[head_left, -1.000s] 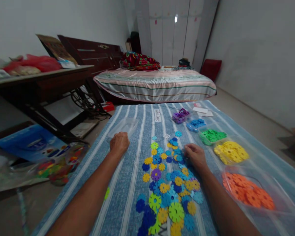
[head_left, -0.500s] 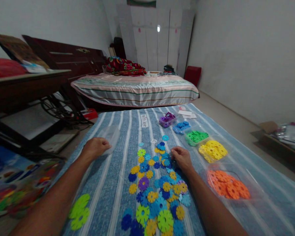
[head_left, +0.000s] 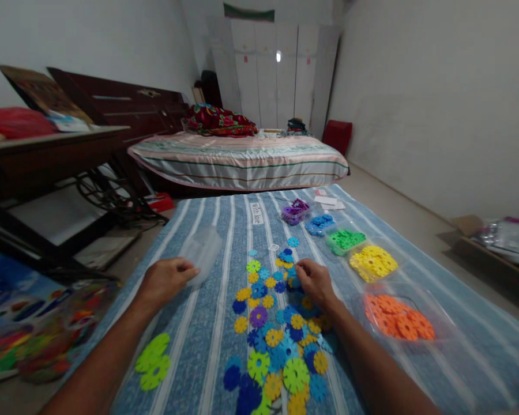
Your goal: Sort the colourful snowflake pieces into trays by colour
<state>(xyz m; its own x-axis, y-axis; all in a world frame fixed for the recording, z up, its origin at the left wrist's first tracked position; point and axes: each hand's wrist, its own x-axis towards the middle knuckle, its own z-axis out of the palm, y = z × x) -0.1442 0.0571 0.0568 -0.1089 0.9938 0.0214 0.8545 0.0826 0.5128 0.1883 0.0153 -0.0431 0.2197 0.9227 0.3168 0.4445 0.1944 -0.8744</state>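
Observation:
My left hand (head_left: 166, 281) is closed on the near edge of a clear plastic box (head_left: 206, 249), which is tilted above the striped cloth. My right hand (head_left: 315, 279) has its fingers pinched together at the far right of a pile of notched plastic discs. A light blue disc (head_left: 291, 273) touches or lies just beside those fingertips; whether it is gripped is hidden. The pile mixes blue, yellow and lime discs, with a purple disc (head_left: 258, 316) among them. Several lime discs (head_left: 154, 362) lie apart, near my left forearm.
Along the right run clear boxes of orange discs (head_left: 398, 317), yellow discs (head_left: 374, 262), green discs (head_left: 346, 241), blue discs (head_left: 320, 224) and purple discs (head_left: 296, 211). White cards (head_left: 328, 202) lie behind them. A bed (head_left: 242, 158) stands beyond the cloth's far edge.
My right hand has moved slightly left, over the edge of the pile. The clear box in my left hand has shifted right and tilted more upright. The camera view has shifted a little.

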